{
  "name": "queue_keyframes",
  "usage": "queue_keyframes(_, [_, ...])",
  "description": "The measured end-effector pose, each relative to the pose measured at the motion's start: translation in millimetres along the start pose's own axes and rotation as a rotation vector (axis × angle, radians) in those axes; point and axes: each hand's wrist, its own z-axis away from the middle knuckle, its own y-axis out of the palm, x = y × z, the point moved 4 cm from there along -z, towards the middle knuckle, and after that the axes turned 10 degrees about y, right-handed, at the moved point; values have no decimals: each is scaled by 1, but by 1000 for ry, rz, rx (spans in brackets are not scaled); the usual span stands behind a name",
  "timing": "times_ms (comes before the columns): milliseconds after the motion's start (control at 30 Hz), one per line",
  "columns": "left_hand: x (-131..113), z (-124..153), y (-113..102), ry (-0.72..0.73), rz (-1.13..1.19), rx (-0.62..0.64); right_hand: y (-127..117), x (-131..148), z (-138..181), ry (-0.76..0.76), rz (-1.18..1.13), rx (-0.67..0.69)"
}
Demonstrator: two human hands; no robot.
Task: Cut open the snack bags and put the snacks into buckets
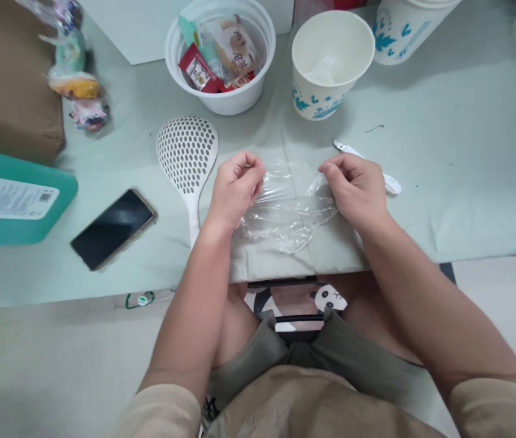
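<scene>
A thin, crumpled piece of clear plastic film (287, 210) is stretched between my two hands, low over the table's near edge; whether it is a bag, glove or sheet I cannot tell. My left hand (238, 185) pinches its left upper part between thumb and fingers. At the other side, my right hand (353, 182) is closed, thumb against forefinger, on the film's upper right edge. Behind the right hand lies a white-handled nail clipper-like tool (392, 184), partly covered. A white slotted skimmer (187, 152) lies just left of my left hand, its handle end hidden by my forearm.
Beyond my hands stand a white bowl of wrapped snacks (262, 73) and a paper cup (316, 100), with stacked cups (403, 36) at the right. Leftward are a black phone (112, 230), a green bottle (52, 210), wrapped items (78, 85) and a brown box (6, 79).
</scene>
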Motion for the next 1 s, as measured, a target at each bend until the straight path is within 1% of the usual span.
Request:
queue_keyframes(100, [0,-1,-2,-21,24,-63,-1,-2,-1,6,-11,-14])
queue_keyframes(200, [2,-2,-3,-49,44,-79,-1,-3,-3,10,-16,0])
queue_keyframes(300, [3,-3,-2,-69,6,2,-1,-3,-2,3,-11,13])
queue_keyframes(400, [3,-4,0,-17,-96,118,0,-2,-1,-13,0,54])
queue_keyframes(467, [4,-4,0,29,-147,140,1,-1,-1,-19,4,83])
queue_keyframes(533, [5,-6,-1,61,-162,100,1,-1,-1,-18,3,87])
queue_keyframes(600, [6,-7,-2,74,-131,26,1,-1,-1,-15,-1,64])
queue_keyframes(700, [6,-7,-1,54,-66,-68,-1,-1,-2,-17,-13,19])
queue_keyframes(833, [2,-6,1,13,-12,-166,-1,-5,-5,-11,-42,-7])
queue_keyframes(900, [2,-6,1,-16,36,-205,0,-10,-6,24,-115,-10])
queue_keyframes(1000, [3,-8,-1,-48,153,-240,4,-18,-8,108,-312,63])
